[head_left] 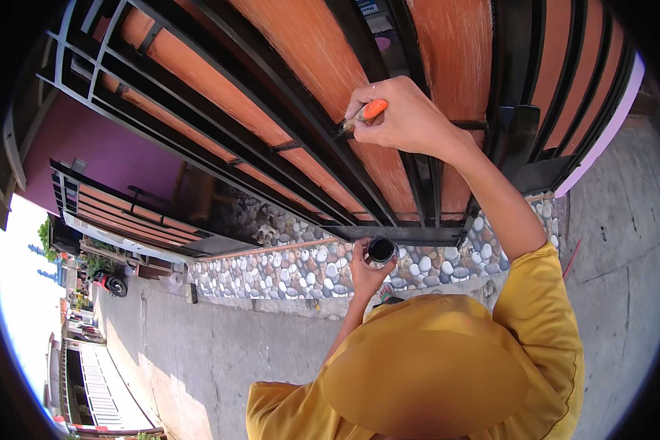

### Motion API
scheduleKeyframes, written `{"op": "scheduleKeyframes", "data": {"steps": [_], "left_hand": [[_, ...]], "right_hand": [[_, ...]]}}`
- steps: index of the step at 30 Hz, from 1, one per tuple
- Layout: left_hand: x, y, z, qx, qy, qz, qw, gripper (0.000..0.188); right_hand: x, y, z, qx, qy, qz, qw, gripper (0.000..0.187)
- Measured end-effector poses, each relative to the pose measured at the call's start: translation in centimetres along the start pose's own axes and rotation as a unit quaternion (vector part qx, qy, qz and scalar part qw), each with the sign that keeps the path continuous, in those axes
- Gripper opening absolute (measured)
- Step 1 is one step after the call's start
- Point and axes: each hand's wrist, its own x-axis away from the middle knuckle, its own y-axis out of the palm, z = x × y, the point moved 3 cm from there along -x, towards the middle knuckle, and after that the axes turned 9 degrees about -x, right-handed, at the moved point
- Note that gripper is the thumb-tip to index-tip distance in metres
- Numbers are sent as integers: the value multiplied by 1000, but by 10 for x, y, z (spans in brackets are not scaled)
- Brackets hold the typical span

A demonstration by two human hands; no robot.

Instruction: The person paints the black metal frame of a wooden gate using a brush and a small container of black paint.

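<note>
My right hand (394, 117) is closed round a paintbrush with an orange handle end (375, 109). Its dark bristles (342, 130) meet, or come very close to, a black bar of the gate (301, 103). Orange panels (308, 44) with pale streaks fill the spaces between the black bars. Lower down, my left hand (369, 276) is wrapped round a small clear jar (381, 251) of black paint, held upright with its mouth facing up. The jar is well below the brush, near the gate's bottom edge.
A pebble-patterned strip (293, 271) runs along the gate's foot, beside the grey concrete road (235, 337). Another orange-and-black gate section (132, 213) stands at the left by a purple wall (103, 154). A cat-like animal (266, 232) is behind the bars. Farther left is a parked motorbike (112, 284).
</note>
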Motion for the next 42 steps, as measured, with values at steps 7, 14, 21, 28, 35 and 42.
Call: {"op": "scheduleKeyframes", "data": {"steps": [7,14,21,28,35,42], "left_hand": [[-1,-2,12,1,-5,-14,1000,59],[2,-7,0,10,-6,2,1000,60],[3,-9,1,8,-1,-11,1000,61],[5,-8,4,15,-6,-8,1000,61],[10,-12,-3,9,-25,-3,1000,61],[5,-9,1,-1,-7,-1,1000,61]], "right_hand": [[-17,2,-3,20,15,-23,999,19],[-11,-15,-43,-12,-82,106,991,17],[3,17,7,32,44,-59,997,19],[-9,17,7,7,-6,-9,1000,16],[2,-7,-22,11,-30,49,998,19],[-2,17,9,25,35,-44,998,19]]}}
